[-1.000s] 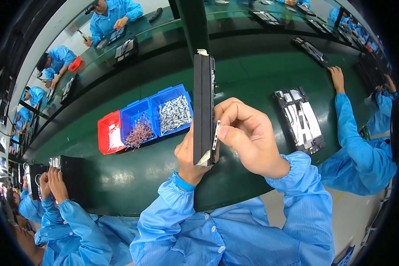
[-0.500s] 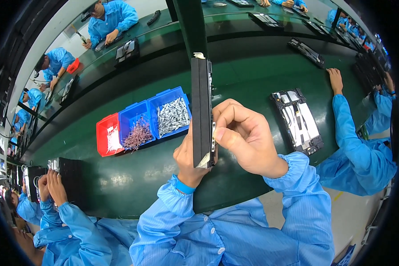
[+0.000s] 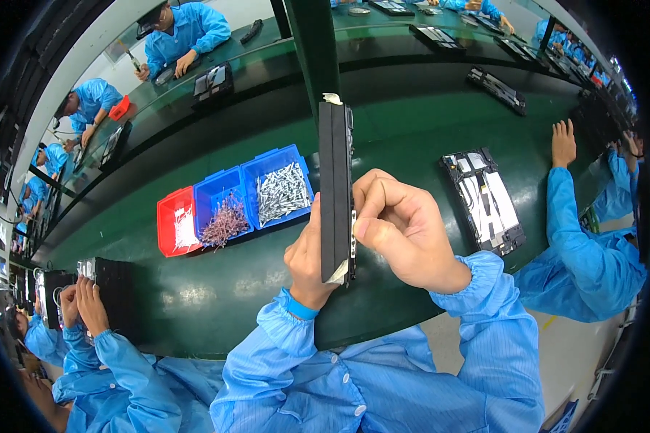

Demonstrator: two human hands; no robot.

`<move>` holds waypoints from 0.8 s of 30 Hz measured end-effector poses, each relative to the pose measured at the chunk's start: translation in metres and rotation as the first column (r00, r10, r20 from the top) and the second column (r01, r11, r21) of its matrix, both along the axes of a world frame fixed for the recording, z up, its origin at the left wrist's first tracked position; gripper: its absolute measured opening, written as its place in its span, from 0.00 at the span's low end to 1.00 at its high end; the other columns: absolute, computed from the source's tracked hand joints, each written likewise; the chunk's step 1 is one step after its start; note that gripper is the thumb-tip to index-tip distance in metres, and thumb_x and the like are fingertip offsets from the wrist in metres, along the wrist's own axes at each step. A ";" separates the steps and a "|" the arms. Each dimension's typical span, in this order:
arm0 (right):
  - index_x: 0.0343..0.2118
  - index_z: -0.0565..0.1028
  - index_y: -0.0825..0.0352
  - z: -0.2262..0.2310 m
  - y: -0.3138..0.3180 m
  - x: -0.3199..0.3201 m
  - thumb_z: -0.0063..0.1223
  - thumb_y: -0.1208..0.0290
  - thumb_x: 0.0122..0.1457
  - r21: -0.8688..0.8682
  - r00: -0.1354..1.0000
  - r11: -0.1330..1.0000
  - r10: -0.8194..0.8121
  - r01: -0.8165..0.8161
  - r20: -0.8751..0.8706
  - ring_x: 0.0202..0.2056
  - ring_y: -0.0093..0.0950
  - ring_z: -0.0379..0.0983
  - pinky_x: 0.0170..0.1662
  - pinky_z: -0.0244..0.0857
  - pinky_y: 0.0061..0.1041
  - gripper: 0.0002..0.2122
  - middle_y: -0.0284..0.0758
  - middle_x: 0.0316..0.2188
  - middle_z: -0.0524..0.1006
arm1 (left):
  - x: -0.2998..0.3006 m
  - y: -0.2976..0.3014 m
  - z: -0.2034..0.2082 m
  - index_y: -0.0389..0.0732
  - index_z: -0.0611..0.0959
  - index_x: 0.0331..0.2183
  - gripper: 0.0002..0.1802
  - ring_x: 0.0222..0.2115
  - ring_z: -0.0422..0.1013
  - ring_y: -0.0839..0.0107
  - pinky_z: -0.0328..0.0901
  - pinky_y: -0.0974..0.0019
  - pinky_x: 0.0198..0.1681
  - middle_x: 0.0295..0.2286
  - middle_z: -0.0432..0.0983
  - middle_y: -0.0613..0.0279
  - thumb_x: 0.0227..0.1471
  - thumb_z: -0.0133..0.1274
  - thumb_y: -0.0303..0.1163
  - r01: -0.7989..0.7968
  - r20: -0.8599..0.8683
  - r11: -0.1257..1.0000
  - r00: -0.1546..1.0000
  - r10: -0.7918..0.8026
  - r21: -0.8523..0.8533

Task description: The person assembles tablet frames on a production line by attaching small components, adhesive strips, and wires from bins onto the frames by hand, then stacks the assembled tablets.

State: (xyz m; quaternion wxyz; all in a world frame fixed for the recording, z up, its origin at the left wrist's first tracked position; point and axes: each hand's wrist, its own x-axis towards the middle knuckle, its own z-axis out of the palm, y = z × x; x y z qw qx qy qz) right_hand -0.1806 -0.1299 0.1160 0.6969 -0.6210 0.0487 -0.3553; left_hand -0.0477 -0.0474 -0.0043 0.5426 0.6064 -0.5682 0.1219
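I hold a long black electronic module upright on its narrow edge, its black strip-covered side toward me. A pale film or tape tab sticks out at its top and at its bottom end. My left hand is closed around its lower part from the left, with some fingers hidden behind it. My right hand pinches at its right side, thumb and forefinger against a narrow silver strip with small parts. Whatever lies between those fingertips is too small to make out.
Left of the module stand a red bin of white pieces, a blue bin of reddish wire bits and a blue bin of silvery screw-like pieces. Another module lies at right on the green table. Co-workers' arms reach in from both sides.
The module has shifted slightly right and down in view, both hands still on it. The co-worker's hand at far right has moved right, off the far module's end.
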 end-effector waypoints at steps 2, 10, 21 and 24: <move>0.26 0.71 0.69 0.001 0.000 0.000 0.52 0.79 0.55 0.017 1.000 1.000 -0.004 0.004 -0.008 0.34 0.18 0.61 0.37 0.58 0.19 0.03 0.32 0.34 0.66 | -0.001 0.001 0.004 0.24 0.71 0.55 0.35 0.28 0.81 0.59 0.74 0.65 0.29 0.33 0.82 0.48 0.44 0.63 0.23 -0.007 0.003 1.000 1.000 0.007 0.011; 0.25 0.71 0.69 0.003 -0.002 -0.001 0.53 0.80 0.54 -0.024 1.000 1.000 -0.006 0.006 -0.006 0.32 0.17 0.61 0.35 0.58 0.18 0.04 0.32 0.33 0.67 | -0.001 0.004 0.009 0.23 0.71 0.55 0.35 0.28 0.81 0.60 0.74 0.65 0.29 0.33 0.82 0.48 0.44 0.63 0.23 -0.003 0.030 0.999 1.000 0.002 0.046; 0.30 0.73 0.72 0.005 -0.005 -0.003 0.53 0.82 0.56 0.160 0.999 0.987 0.028 -0.020 -0.044 0.33 0.18 0.74 0.40 0.69 0.20 0.01 0.33 0.29 0.76 | -0.003 0.003 0.013 0.23 0.72 0.54 0.35 0.30 0.81 0.60 0.75 0.66 0.30 0.35 0.82 0.46 0.44 0.63 0.23 -0.061 0.114 0.998 0.992 0.057 0.030; 0.30 0.72 0.71 0.007 -0.004 -0.003 0.53 0.82 0.56 0.190 0.999 0.982 0.019 -0.009 -0.050 0.33 0.18 0.73 0.39 0.68 0.20 0.02 0.33 0.29 0.76 | -0.005 0.004 0.017 0.22 0.72 0.54 0.36 0.29 0.81 0.60 0.75 0.66 0.30 0.35 0.82 0.46 0.44 0.64 0.26 -0.089 0.149 0.995 0.985 0.083 0.035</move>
